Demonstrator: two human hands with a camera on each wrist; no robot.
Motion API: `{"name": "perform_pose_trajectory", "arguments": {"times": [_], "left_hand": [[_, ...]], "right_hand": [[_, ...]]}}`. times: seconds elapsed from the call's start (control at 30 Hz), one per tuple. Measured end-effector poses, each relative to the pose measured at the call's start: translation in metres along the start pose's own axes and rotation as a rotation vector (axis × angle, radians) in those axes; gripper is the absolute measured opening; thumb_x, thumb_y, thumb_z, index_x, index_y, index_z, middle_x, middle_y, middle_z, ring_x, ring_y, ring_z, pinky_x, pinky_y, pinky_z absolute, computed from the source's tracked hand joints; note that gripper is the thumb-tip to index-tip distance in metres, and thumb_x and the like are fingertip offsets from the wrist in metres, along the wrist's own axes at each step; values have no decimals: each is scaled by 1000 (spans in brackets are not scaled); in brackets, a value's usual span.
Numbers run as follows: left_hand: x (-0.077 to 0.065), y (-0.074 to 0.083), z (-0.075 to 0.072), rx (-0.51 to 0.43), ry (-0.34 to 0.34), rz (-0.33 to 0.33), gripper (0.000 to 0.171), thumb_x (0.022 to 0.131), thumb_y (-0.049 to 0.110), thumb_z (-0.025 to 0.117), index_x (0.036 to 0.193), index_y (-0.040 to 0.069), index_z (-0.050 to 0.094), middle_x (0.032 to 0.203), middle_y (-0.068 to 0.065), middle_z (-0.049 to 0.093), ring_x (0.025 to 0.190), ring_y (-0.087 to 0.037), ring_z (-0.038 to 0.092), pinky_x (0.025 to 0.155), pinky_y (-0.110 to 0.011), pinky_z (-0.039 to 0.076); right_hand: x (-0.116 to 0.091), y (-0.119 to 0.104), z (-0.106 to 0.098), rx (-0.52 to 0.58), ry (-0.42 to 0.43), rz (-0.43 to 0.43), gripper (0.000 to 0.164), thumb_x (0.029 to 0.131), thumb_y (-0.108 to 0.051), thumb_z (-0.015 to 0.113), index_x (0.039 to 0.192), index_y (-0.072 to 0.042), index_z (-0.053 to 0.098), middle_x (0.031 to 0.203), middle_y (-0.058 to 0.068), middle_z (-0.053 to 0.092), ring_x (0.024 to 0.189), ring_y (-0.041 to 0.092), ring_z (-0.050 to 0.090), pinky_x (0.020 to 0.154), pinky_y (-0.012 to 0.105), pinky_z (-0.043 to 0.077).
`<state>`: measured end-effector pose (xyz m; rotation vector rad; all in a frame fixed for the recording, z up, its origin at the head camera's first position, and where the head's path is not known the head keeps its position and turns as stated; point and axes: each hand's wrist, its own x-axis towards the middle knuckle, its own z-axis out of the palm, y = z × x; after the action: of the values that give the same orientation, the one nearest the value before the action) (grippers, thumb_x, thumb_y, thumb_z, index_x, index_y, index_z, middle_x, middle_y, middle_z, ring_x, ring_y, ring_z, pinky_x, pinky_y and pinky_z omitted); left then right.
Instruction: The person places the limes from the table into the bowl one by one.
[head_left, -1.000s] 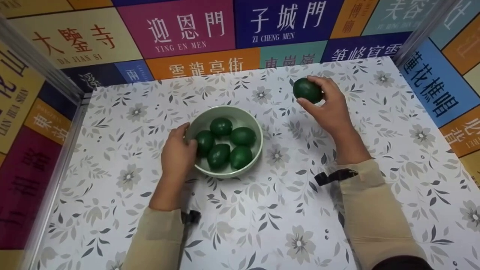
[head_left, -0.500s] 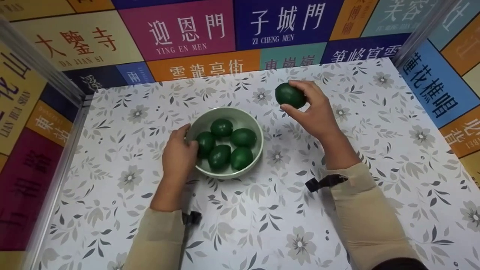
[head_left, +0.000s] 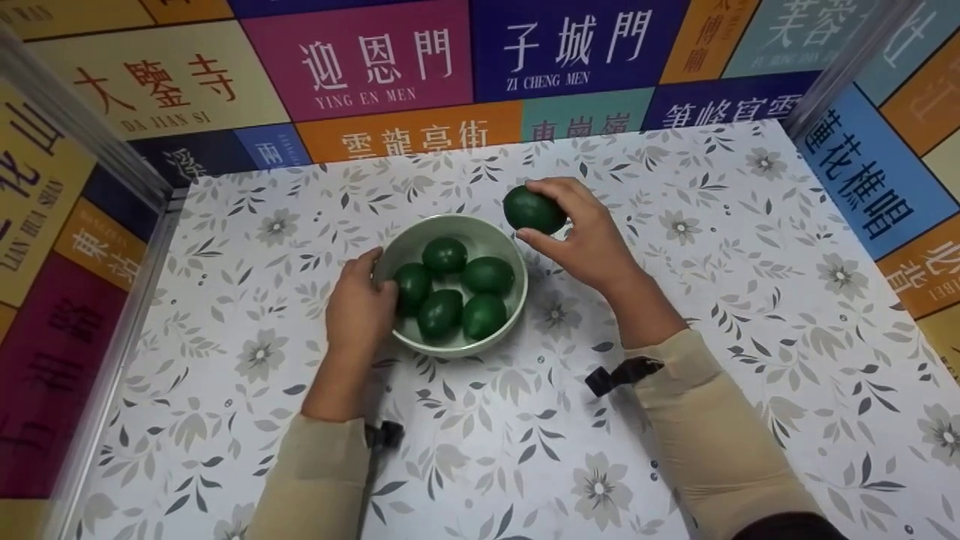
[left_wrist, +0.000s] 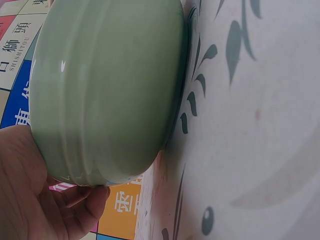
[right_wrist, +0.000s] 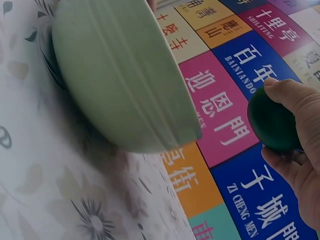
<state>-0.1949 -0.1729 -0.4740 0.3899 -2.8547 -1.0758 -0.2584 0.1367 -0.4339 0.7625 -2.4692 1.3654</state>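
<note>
A pale green bowl (head_left: 450, 350) stands on the table with several dark green limes (head_left: 440, 315) inside it. My left hand (head_left: 358, 304) holds the bowl at its left side, the thumb at the rim; in the left wrist view its fingers (left_wrist: 92, 205) curl along the bowl's outer wall (left_wrist: 110, 90). Between the thumb and fingers of my right hand (head_left: 589, 240) is another lime (head_left: 534, 210), held above the table just off the bowl's upper right rim. The right wrist view shows that lime (right_wrist: 272, 122) apart from the bowl (right_wrist: 120, 75), higher than the table.
A white cloth with grey flowers and leaves covers the table (head_left: 480, 465). Colourful panels with Chinese lettering (head_left: 360, 60) rise along the back and both sides. Black straps (head_left: 622, 375) sit at both wrists, by beige sleeves (head_left: 720, 427).
My right hand has moved left and toward the bowl, carrying the lime. The left hand and bowl have stayed in place, and the limes inside lie as before.
</note>
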Motion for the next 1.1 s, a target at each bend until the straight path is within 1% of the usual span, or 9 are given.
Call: {"name": "perform_pose_trajectory", "arguments": {"times": [0.13,0.3,0.47,0.6,0.7,0.8,0.93,1.1], "left_hand": [[0,1,1,-6,-3,-9,55,98,22,57,153,17,52,144,-12,60,133,-33,60,111,-52,47],[0,2,1,-1,3,1,55,98,20,56,153,17,52,142,-11,61,131,-32,61,109,-52,48],[0,1,1,2,7,5,55,98,19,56,153,17,52,142,-11,60,131,-32,60,109,-51,48],[0,0,0,3,2,-2,55,98,20,57,153,17,51,143,-11,60,131,-31,60,109,-51,48],[1,0,0,6,1,-3,55,98,20,57,153,18,51,143,-10,60,131,-31,60,109,-50,48],[1,0,0,6,0,-5,55,98,20,57,153,18,52,143,-10,60,132,-31,60,109,-50,48],[1,0,1,2,-6,-12,55,98,20,57,153,18,52,145,-10,59,133,-30,59,111,-50,47],[1,0,0,-4,-7,-19,55,98,20,56,153,18,52,145,-9,59,134,-30,59,111,-50,47]], "right_hand": [[0,-3,10,-3,-23,-12,56,91,-27,81,143,-14,62,143,8,58,132,22,58,108,42,51],[-2,-6,20,-14,-53,-35,57,91,-28,81,143,-14,62,144,9,58,136,24,56,111,42,49],[-3,-10,32,-11,-111,-40,58,92,-30,80,144,-15,61,143,9,58,132,24,58,109,42,49],[-2,-13,41,-10,-145,-35,58,92,-28,80,144,-14,61,141,9,60,129,25,60,109,43,49],[-2,-16,47,-42,-189,-17,58,92,-31,79,145,-14,61,142,8,60,131,25,59,112,45,47],[-3,-19,55,-107,-253,2,59,93,-36,77,147,-17,60,146,8,59,136,27,56,115,47,44],[-3,-22,64,-170,-330,3,60,95,-39,75,149,-18,58,150,10,56,140,29,52,117,47,42],[-3,-22,73,-199,-376,-10,59,96,-38,74,148,-16,58,149,10,55,139,29,53,118,47,42]]}}
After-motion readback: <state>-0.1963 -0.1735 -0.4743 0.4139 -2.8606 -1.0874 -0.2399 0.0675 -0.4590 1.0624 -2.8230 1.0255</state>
